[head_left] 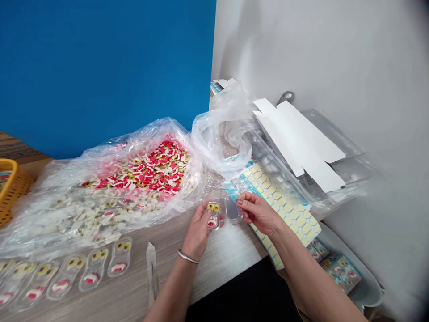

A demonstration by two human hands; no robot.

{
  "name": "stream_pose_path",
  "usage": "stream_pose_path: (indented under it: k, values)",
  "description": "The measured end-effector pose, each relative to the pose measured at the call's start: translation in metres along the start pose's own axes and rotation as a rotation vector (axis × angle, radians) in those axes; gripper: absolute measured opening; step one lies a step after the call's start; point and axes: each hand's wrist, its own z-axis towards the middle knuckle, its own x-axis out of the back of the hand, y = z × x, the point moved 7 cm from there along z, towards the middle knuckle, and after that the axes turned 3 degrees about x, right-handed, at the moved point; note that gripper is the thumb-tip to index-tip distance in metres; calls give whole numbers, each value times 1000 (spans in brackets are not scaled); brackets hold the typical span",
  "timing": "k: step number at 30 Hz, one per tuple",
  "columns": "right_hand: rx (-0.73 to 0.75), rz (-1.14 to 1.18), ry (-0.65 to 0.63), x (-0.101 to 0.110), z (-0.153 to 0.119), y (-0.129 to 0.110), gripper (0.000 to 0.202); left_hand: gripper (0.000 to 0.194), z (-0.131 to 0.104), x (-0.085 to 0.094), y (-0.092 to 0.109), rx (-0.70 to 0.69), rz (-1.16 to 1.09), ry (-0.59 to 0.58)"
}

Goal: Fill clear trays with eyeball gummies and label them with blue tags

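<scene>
My left hand (199,226), with a silver bangle at the wrist, is closed on a small clear plastic case (213,222). Two yellow-and-black eye pieces and a red-and-white mouth piece lie inside that case. Beside it, my right hand (256,210) pinches the edge of a clear plastic lid (233,212); whether lid and case are joined I cannot tell. Left of my hands, several similar clear cases (120,257) with eyes and mouths stand in a row on the table (134,295). Tweezers (152,266) lie between that row and my left arm.
A large clear bag (67,192) spills red, white and yellow pieces (150,172). Sheets of yellow stickers (278,192) lie under my right arm. White cardboard (301,138) rests on a clear plastic box at right. A yellow basket (11,192) is far left; a grey tub (370,286) is lower right.
</scene>
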Motion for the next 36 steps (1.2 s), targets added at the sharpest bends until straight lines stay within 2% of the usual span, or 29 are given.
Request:
stream_pose_path:
  k: [3, 5, 9, 11, 13, 15, 17, 19, 21, 23, 26, 31, 36]
  values:
    - [23, -124, 20, 12, -11, 0, 34, 32, -14, 9, -9, 43, 331, 49]
    - [29, -204, 29, 15, -17, 7, 34, 28, -25, 16, -9, 13, 579, 94]
    - [56, -318, 59, 10, -23, 26, 29, 23, -43, 25, 9, -234, 1083, 247]
    - [79, -361, 74, 4, -23, 33, 25, 21, -48, 26, 18, -335, 1212, 309]
    - [106, -392, 93, 0, -23, 35, 22, 18, -52, 26, 26, -419, 1246, 343]
    - [126, -411, 117, -5, -23, 34, 20, 18, -57, 25, 35, -503, 1198, 376]
    - [142, -424, 135, -11, -25, 30, 20, 22, -65, 24, 42, -560, 1058, 389]
    - [153, -426, 123, -22, -29, 25, 19, 33, -72, 19, 42, -550, 847, 323]
    - [159, -396, 66, -38, -34, 21, 19, 48, -73, 10, 32, -422, 596, 157]
    - [161, -342, -18, -55, -41, 18, 20, 61, -74, -2, 17, -230, 314, -31]
    - [160, -282, -114, -73, -51, 14, 23, 60, -80, -11, 6, -58, -3, -179]
    - [148, -260, -194, -81, -59, 12, 26, 52, -92, -8, 9, -18, -129, -205]
    - [118, -284, -173, -79, -62, 14, 18, 53, -97, -9, 10, -4, -125, -181]
